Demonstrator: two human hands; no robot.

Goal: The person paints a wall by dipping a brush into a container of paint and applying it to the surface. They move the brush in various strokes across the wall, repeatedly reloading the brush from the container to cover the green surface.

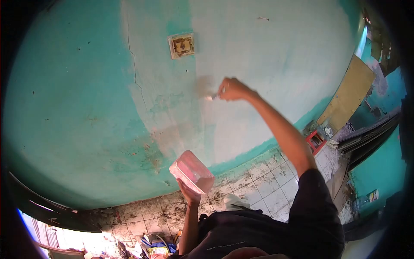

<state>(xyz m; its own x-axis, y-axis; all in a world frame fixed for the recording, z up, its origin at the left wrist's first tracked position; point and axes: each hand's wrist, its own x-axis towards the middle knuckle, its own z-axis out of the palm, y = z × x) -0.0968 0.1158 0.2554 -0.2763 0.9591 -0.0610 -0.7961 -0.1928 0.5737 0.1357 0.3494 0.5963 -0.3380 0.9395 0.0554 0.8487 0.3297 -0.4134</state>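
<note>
My right hand is closed around the handle of a paintbrush, its pale bristles right at the wall. Under the brush the teal wall carries a broad whitish coat, thinner in streaks on the left. Lower down, my left hand grips a pink plastic tub from beneath and the side. The tub is tilted, its inside smeared with pale paint; how much it holds is hard to see.
A grimy switch plate sits on the wall above the brush. Dirty white tiles run along its foot. To the right are a leaning tan board, a red stool and a plastic bottle. Clutter lies at lower left.
</note>
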